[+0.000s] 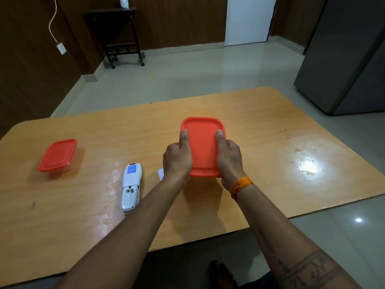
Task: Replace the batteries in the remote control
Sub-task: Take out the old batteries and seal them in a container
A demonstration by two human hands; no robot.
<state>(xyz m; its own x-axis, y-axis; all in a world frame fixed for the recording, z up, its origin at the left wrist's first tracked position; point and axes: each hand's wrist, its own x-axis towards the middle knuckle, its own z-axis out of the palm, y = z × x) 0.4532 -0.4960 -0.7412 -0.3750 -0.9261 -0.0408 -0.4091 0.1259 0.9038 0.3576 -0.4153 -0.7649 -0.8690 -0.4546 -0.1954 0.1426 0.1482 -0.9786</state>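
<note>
A: Where's the remote control (131, 189) rel. to the hands?

B: Lying on the desk (270, 163), back up, batt. compartment open and looking empty. It's just to the left of the left forearm, nearer the person than the box is. Long axis runs roughly away from the person, compartment end closest.

A: And the hands?

B: Both on the lidded orange container (201, 146) in the middle. Left hand (177, 158) grips its left side, right hand (229, 157) the right side; thumbs lie flat on top of the lid, pointing away. The other fingers wrap under or round the edges, mostly hidden. Can't tell if the box is lifted or resting on the desk.

A: So which hand's nearer the remote?

B: Left, clearly. Right hand is across the box from it.

A: Next step, prob.?

B: Likely popping the lid, presumably to reach the batts. inside, though contents aren't visible. A second orange-lidded container (58, 155) sits well apart at far left. Small white piece (160, 174) peeks out beside the left wrist; can't say what.
</note>
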